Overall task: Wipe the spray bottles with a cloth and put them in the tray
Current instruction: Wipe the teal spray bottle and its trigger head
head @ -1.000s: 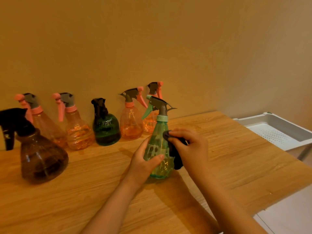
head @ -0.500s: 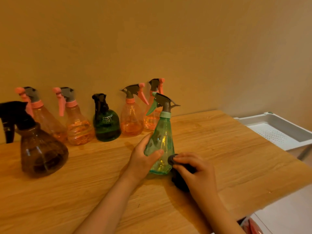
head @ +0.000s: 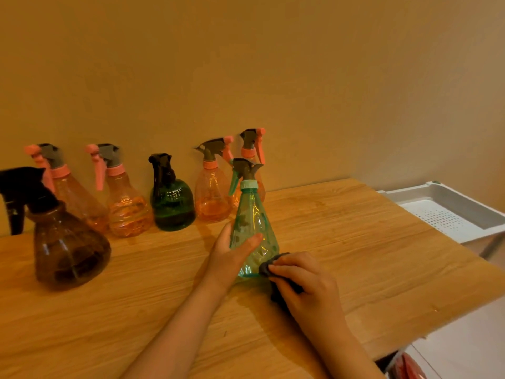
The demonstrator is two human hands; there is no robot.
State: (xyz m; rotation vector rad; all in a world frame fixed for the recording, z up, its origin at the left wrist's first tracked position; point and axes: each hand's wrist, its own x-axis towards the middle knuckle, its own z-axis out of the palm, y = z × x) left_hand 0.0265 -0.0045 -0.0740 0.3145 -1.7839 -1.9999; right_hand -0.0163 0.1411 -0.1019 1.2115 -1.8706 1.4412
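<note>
A teal cone-shaped spray bottle (head: 255, 214) with a grey trigger head stands upright on the wooden table (head: 355, 242). My left hand (head: 229, 255) grips its lower body from the left, thumb across the front. My right hand (head: 303, 283) holds a dark cloth (head: 269, 268) bunched in its fingers and presses it against the bottle's base on the right side. The white tray (head: 461, 198) sits off the table's right end, with nothing visible inside it.
Along the wall stand several orange spray bottles (head: 128, 212) with pink triggers and a dark green round bottle (head: 172, 206). A brown bottle (head: 68, 250) with a black head stands nearer at the left. The table's right edge drops off beside the tray.
My right hand with the cloth slid down from the bottle's upper body to its base. The left hand kept its grip and the bottle stayed upright.
</note>
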